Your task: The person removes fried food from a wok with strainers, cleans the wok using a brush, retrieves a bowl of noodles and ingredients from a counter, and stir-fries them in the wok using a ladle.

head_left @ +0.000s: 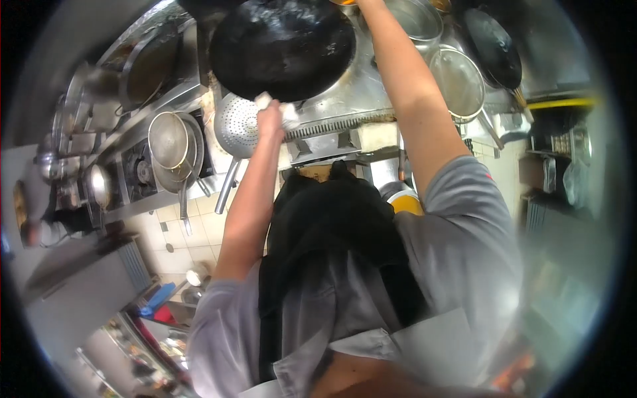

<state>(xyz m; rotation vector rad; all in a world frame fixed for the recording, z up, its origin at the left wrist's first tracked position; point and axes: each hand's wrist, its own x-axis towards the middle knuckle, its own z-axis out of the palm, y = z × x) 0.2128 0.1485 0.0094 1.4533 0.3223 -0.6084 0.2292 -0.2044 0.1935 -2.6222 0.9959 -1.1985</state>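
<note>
My left hand [269, 121] is closed around a folded white cloth [290, 117] at the near rim of a large black wok [282, 50]. Beneath that hand and to its left lies a perforated metal strainer [235, 126], its handle pointing toward me. My right arm [415, 86] stretches forward past the wok's right side. The frame's top edge cuts it off near the wrist, so the right hand itself is hidden. Close to that wrist, a bit of something orange [345, 2] shows at the top edge.
Right of my arm are a metal pot [415, 18], a round mesh strainer [458, 83] and another dark wok [492, 48]. Mesh strainers [168, 140] rest over a burner on the left. A container with yellow contents [405, 202] stands close to my body.
</note>
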